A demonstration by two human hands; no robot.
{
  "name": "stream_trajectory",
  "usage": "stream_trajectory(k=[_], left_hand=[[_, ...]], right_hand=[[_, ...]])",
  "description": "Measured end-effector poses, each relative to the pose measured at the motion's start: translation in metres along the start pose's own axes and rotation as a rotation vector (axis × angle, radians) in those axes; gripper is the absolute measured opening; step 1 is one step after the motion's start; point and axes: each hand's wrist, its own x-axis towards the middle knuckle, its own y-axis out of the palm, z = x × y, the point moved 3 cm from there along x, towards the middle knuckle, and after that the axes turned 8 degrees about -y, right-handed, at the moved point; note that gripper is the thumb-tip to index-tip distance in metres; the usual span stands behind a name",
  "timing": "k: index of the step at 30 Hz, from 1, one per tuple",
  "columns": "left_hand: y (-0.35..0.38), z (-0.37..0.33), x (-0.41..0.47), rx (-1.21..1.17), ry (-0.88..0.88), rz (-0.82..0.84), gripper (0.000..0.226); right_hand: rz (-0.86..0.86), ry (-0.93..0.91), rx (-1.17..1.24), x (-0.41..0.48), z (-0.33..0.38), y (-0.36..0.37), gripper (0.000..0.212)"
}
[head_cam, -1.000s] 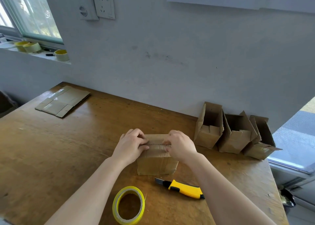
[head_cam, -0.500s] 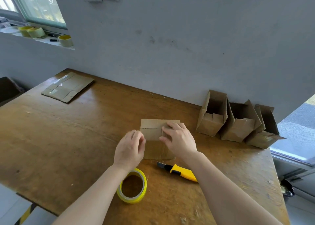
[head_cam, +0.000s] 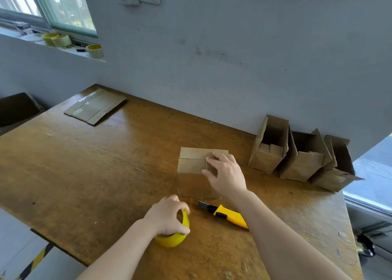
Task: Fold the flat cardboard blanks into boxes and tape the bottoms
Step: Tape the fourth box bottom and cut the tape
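A small folded cardboard box [head_cam: 192, 171] stands on the wooden table [head_cam: 95, 173] with its closed flaps facing up. My right hand [head_cam: 224, 173] presses down on the right side of those flaps with spread fingers. My left hand [head_cam: 167, 216] grips a yellow tape roll [head_cam: 174, 237] near the table's front, tilted up off the wood. A stack of flat cardboard blanks [head_cam: 95, 106] lies at the table's far left corner.
A yellow utility knife [head_cam: 228, 215] lies just in front of the box. Three folded boxes [head_cam: 297, 154] lean against the wall at the right. More tape rolls [head_cam: 94, 50] sit on the window sill. The table's front edge is close to my left forearm.
My left hand left the box and moved back to the tape roll, gripping and tilting it. My right hand stayed on the box's flaps.
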Motion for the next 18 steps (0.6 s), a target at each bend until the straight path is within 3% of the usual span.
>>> stream_trajectory(k=[7, 12, 16, 18], left_hand=[[-0.071, -0.011, -0.021, -1.024, 0.185, 0.080, 0.055], [-0.109, -0.030, -0.023, -1.469, 0.248, 0.029, 0.052], [-0.116, -0.051, -0.008, -1.761, 0.131, -0.095, 0.039], [-0.114, -0.057, 0.001, -1.873, 0.061, -0.124, 0.036]], right_hand=[[0.019, 0.041, 0.137, 0.005, -0.004, -0.005, 0.042], [-0.004, 0.071, 0.207, 0.008, -0.007, -0.008, 0.040], [-0.004, 0.082, 0.306, 0.007, -0.008, -0.006, 0.044], [0.055, 0.139, 0.421, 0.009, -0.013, -0.009, 0.058]])
